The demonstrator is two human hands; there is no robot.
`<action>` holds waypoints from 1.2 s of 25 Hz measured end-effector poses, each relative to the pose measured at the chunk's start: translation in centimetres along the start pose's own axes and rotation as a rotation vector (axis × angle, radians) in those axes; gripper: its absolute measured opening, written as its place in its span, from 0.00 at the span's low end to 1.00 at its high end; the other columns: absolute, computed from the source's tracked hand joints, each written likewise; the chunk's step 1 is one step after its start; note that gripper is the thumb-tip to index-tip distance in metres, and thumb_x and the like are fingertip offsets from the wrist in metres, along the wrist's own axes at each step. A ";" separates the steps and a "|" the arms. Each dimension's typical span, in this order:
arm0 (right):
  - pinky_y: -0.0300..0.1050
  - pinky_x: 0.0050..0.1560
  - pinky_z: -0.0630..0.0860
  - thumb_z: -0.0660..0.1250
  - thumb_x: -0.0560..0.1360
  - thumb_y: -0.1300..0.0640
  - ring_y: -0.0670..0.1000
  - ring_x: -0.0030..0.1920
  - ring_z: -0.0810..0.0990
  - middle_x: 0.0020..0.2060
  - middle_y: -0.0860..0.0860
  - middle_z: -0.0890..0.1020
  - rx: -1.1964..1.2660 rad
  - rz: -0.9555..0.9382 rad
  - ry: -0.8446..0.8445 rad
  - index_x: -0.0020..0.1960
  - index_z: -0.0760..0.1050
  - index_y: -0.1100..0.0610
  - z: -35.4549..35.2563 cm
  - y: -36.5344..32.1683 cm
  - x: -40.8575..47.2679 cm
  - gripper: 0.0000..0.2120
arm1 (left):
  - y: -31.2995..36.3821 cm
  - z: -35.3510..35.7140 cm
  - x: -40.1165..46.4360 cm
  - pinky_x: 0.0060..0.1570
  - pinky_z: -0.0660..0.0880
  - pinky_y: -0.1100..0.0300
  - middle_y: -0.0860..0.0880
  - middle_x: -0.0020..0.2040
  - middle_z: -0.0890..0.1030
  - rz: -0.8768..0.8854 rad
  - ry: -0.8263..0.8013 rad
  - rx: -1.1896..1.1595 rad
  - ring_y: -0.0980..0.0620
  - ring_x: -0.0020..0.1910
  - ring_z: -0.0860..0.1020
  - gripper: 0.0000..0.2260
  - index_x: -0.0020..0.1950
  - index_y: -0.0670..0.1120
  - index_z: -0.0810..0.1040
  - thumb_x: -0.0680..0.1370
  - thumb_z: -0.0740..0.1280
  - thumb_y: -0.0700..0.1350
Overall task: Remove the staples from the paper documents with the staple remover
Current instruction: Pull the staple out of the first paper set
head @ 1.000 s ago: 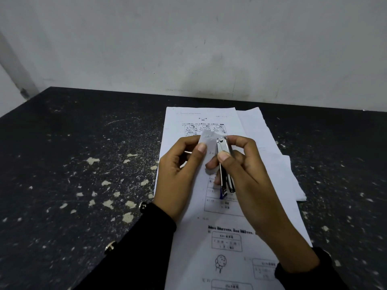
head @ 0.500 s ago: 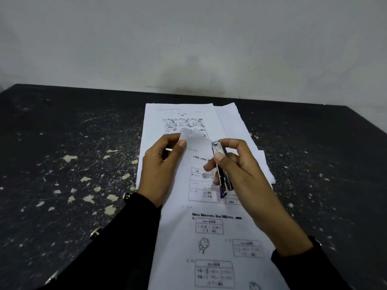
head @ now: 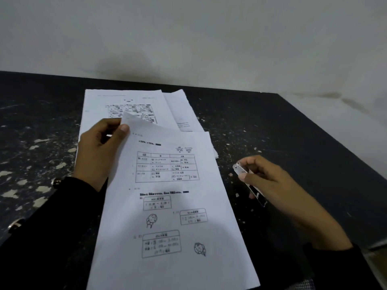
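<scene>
My left hand [head: 100, 151] pinches the top left corner of a printed paper document [head: 173, 206], and that corner is curled up off the table. The sheet has tables and small drawings on it. To its right, my right hand [head: 272, 185] grips the metal staple remover [head: 249, 183] above the dark table, clear of the paper. Another printed sheet [head: 117, 101] lies flat behind the held one. No staple is visible at this size.
More white sheets [head: 180, 109] lie under and to the right of the far sheet. The black table [head: 303, 143] is worn with pale chips on the left. A grey wall [head: 188, 38] rises behind, and the table's right edge runs diagonally.
My right hand has pulled the staple remover away from the paper's corner to the right. My left hand keeps the corner, and the front sheet now lies apart from the one behind.
</scene>
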State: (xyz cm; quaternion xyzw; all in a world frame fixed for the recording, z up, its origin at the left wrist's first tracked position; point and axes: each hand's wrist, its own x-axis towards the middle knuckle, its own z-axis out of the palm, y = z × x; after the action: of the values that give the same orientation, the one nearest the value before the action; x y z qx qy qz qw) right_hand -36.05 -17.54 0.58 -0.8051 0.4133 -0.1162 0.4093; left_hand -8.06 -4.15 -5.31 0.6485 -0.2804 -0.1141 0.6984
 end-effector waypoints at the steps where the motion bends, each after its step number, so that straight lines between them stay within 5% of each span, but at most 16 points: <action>1: 0.48 0.46 0.81 0.64 0.77 0.53 0.51 0.41 0.83 0.46 0.46 0.82 -0.045 0.006 -0.008 0.52 0.76 0.44 -0.3 0.3 -0.2 0.06 | -0.1 0.0 0.0 0.47 0.76 0.60 0.57 0.43 0.81 0.007 0.002 0.007 0.60 0.39 0.78 0.08 0.43 0.59 0.80 0.78 0.67 0.45; 4: 0.38 0.41 0.75 0.67 0.76 0.53 0.44 0.37 0.81 0.44 0.43 0.81 -0.202 -0.002 0.016 0.52 0.76 0.44 -1.0 0.8 -0.7 0.07 | 0.0 0.1 -0.1 0.42 0.75 0.68 0.57 0.43 0.80 0.018 -0.001 0.014 0.66 0.36 0.77 0.09 0.43 0.59 0.79 0.78 0.67 0.45; 7: 0.47 0.53 0.76 0.69 0.74 0.51 0.45 0.49 0.79 0.50 0.43 0.80 -0.470 -0.016 0.042 0.56 0.76 0.42 -1.1 1.0 -0.7 0.11 | 0.0 0.2 -0.2 0.39 0.74 0.73 0.57 0.43 0.80 0.033 0.000 0.026 0.69 0.34 0.77 0.09 0.43 0.59 0.78 0.78 0.67 0.44; 17: 0.51 0.57 0.68 0.67 0.75 0.50 0.49 0.58 0.76 0.54 0.42 0.78 -0.857 0.035 0.073 0.60 0.75 0.37 -1.4 -1.0 -1.4 0.15 | 0.0 0.0 -0.3 0.46 0.76 0.61 0.55 0.45 0.81 0.027 -0.019 0.033 0.56 0.41 0.79 0.07 0.45 0.58 0.80 0.78 0.67 0.45; 20: 0.50 0.57 0.72 0.68 0.74 0.48 0.50 0.56 0.76 0.55 0.45 0.79 -0.715 0.037 0.104 0.64 0.74 0.43 -2.0 -0.7 -1.0 0.18 | 0.2 0.1 -0.4 0.46 0.76 0.60 0.54 0.45 0.81 0.027 -0.024 0.037 0.57 0.40 0.78 0.07 0.46 0.57 0.79 0.78 0.67 0.44; 24: 0.41 0.36 0.71 0.65 0.76 0.48 0.48 0.35 0.77 0.38 0.52 0.82 -0.395 -0.019 0.123 0.53 0.81 0.50 -1.6 -0.6 0.1 0.10 | 0.0 0.1 -0.3 0.50 0.77 0.53 0.52 0.46 0.82 0.011 -0.023 0.034 0.51 0.43 0.79 0.06 0.46 0.57 0.80 0.78 0.67 0.45; 30: 0.48 0.51 0.76 0.61 0.78 0.59 0.50 0.46 0.81 0.49 0.55 0.85 0.354 0.056 0.019 0.40 0.83 0.52 0.5 -3.0 1.9 0.14 | 0.1 0.1 -0.3 0.49 0.77 0.54 0.52 0.46 0.82 0.020 -0.019 0.026 0.51 0.43 0.79 0.05 0.48 0.54 0.80 0.78 0.67 0.43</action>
State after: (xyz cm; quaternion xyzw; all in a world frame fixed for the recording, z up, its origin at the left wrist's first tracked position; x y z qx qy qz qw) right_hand -32.87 -17.70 2.26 -0.7073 0.4125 -0.1835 0.5439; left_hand -8.43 -4.08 -5.28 0.6535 -0.2947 -0.1096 0.6885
